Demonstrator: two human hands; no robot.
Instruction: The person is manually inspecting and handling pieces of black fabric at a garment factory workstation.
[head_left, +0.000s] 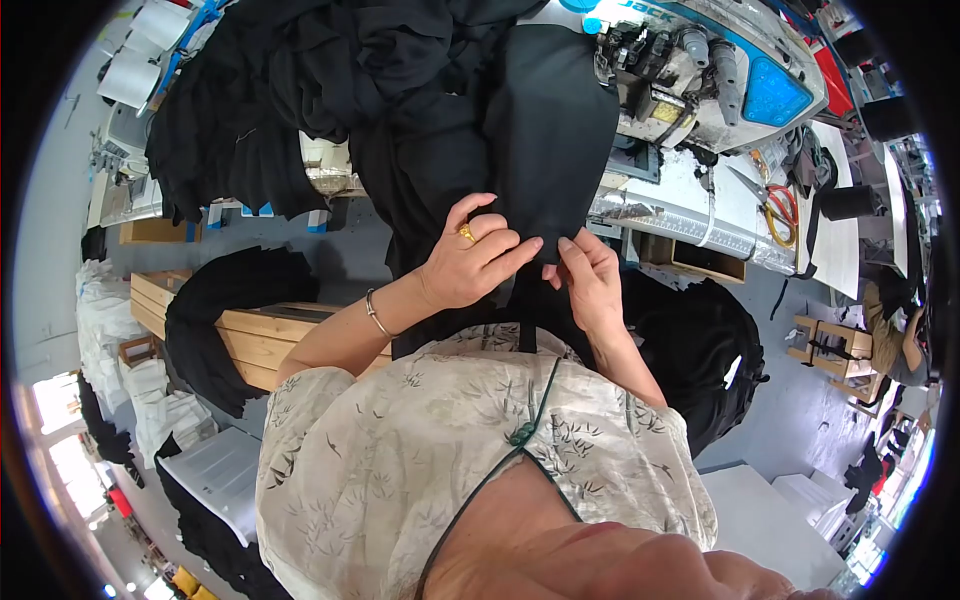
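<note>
Both my hands hold the lower end of a smooth black fabric piece (551, 127), which hangs off the sewing table toward my lap. My left hand (472, 259), with a gold ring and a bracelet, grips the left side of that end; its little finger is raised. At the right corner, my right hand (596, 281) pinches the cloth between thumb and fingers. The fabric's upper part lies against the needle end of a Jack sewing machine (705, 82). More black fabric (300, 67) is heaped to the left of the piece.
Scissors (780, 210) with red and yellow handles lie at the table's right. A wooden crate (255, 345) with black cloth draped over it stands left. Black fabric is piled in a bundle (690, 352) at my right. Another person (900, 337) sits at far right.
</note>
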